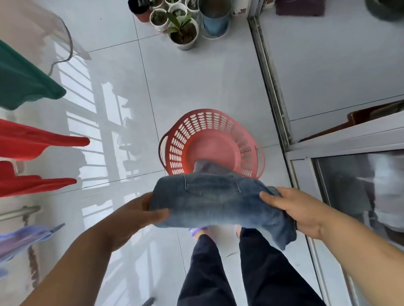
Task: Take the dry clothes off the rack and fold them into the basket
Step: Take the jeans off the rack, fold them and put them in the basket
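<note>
Jeans (215, 201), faded blue denim folded into a thick bundle with one ragged end drooping, are hanging above the near rim of the red perforated basket (186, 132), the left hand (131, 219) and right hand (297, 210) pinching opposite ends between thumb and curled fingers.

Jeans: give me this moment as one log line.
jeans: folded, held over floor | left hand: grips one end | right hand: grips other end | basket: on floor, just ahead

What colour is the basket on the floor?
The basket is pinkish red with rows of small oval holes, seen clearly in the head view.
</note>
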`<state>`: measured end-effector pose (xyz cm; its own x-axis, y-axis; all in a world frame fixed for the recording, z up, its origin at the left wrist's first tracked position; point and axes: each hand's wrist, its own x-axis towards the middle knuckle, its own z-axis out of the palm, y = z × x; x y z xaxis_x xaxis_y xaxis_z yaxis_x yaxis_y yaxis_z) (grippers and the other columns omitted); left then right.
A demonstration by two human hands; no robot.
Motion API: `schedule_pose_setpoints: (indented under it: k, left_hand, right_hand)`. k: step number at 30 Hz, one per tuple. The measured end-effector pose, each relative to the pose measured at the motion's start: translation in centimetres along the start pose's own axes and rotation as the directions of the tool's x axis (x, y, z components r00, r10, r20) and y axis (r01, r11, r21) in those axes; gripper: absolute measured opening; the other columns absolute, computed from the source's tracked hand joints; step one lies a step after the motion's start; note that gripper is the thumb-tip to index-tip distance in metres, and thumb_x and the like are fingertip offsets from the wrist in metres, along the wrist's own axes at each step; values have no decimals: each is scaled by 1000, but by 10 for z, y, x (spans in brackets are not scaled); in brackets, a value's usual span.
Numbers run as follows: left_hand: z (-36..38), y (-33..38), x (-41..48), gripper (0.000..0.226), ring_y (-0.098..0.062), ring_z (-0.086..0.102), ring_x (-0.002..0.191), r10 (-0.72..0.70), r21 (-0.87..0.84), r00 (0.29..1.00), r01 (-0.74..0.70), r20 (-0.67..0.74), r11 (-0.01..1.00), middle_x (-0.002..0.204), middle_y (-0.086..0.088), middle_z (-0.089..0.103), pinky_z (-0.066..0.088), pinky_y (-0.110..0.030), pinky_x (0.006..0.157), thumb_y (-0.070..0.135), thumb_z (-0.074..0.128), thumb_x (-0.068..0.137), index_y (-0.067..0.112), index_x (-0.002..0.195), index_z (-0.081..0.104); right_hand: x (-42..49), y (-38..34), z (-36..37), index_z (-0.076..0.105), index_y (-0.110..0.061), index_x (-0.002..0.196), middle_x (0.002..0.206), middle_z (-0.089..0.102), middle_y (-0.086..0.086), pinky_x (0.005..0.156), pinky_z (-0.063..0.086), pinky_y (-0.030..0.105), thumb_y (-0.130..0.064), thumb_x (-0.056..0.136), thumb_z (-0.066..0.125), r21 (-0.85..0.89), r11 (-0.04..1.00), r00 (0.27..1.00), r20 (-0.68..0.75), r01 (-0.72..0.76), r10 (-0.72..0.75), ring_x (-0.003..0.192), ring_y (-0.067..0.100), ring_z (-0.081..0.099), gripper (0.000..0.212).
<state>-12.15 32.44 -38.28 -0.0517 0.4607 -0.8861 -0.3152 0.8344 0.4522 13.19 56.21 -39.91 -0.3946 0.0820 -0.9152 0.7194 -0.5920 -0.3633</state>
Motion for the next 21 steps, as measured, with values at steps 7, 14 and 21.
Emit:
schedule_pose_setpoints:
  k: [7,14,21]
  left_hand:
    - [13,9,6,17,-2,62,104,157,-30,927,-178,-340,984,98,20,74,43,-28,92,23,64,92,31,108,66]
    - [9,44,-5,61,-24,65,113,309,-255,851,-440,-425,861,117,-7,71,48,-39,96,55,74,75,13,118,67]
    - [-4,42,-13,32,-23,66,112,288,-269,834,-446,-470,853,117,-7,72,48,-40,99,23,56,93,11,121,64]
  right_hand:
    - [-4,-31,-19,62,-2,123,121,69,18,91,57,33,-31,74,79,308,943,987,52,129,-152,112,28,66,60]
    - [5,-53,-37,66,-16,114,108,75,2,94,55,36,-25,71,84,-283,954,994,3,103,-107,105,19,69,48]
    - [28,-46,-22,61,-9,118,113,70,7,81,54,28,-17,98,57,64,977,975,-103,203,-196,103,17,66,22]
